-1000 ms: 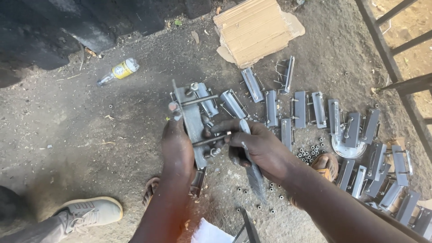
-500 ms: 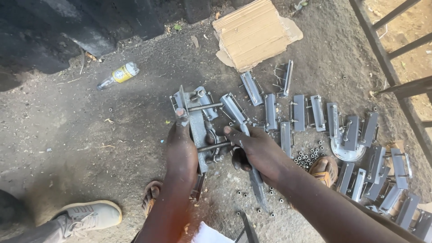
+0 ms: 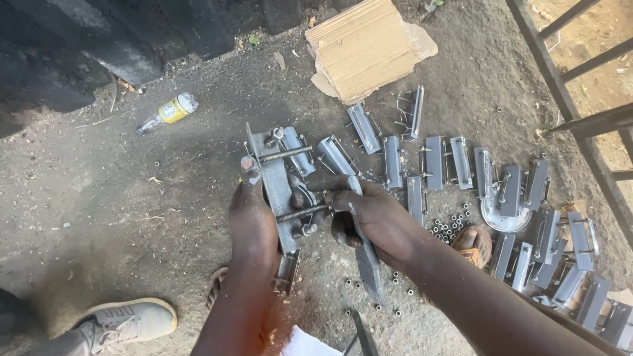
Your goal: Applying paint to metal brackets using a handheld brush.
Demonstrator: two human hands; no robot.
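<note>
Head view, yellow-labelled bottle (image 3: 166, 112) (lying), cardboard (image 3: 369, 49)

Yellow-labelled plastic bottle (image 3: 166, 112) on dirt, upper left; flattened brown cardboard (image 3: 368, 47) top centre.

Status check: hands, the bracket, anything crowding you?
Left hand grips grey metal bracket. Right hand at its lower threaded bolt. Loose nuts and more brackets on ground, close right.

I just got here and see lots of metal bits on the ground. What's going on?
A person is crouched over dirt ground, holding a grey metal bracket with threaded bolts in the left hand. The right hand touches one bolt and grips a flat metal bar. Many similar brackets lie in rows nearby, beside loose nuts, cardboard and a plastic bottle.
</note>
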